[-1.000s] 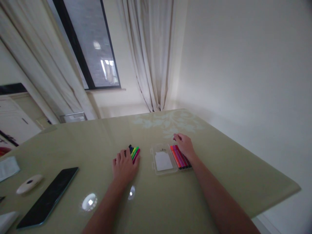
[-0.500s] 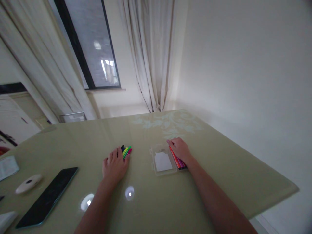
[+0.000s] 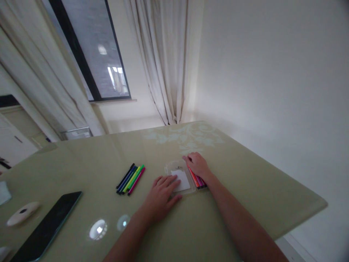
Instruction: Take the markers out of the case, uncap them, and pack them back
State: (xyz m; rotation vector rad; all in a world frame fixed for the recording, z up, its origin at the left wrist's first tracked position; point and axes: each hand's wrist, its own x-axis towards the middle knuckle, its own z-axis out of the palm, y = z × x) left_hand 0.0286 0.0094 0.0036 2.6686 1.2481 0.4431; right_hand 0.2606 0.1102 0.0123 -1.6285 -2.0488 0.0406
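A clear plastic marker case lies opened out flat on the table. White paper is on its left half, and several markers, orange to purple, sit in its right half. My right hand has its fingers curled over the far end of these markers, gripping the case there; its fingertips are partly hidden. With fingers stretched out, my left hand reaches over the near left part of the case, fingertips at the paper. Left of it lies a row of loose markers: black, blue, yellow, green and magenta.
On the left are a black tablet-like device, a white oval object and a pale folded sheet. The glossy table has its right edge near a white wall. Curtains and a window stand behind.
My left hand has let go of the loose markers and moved right to the case. The markers stay in a row on the table. My right hand keeps its place on the case.
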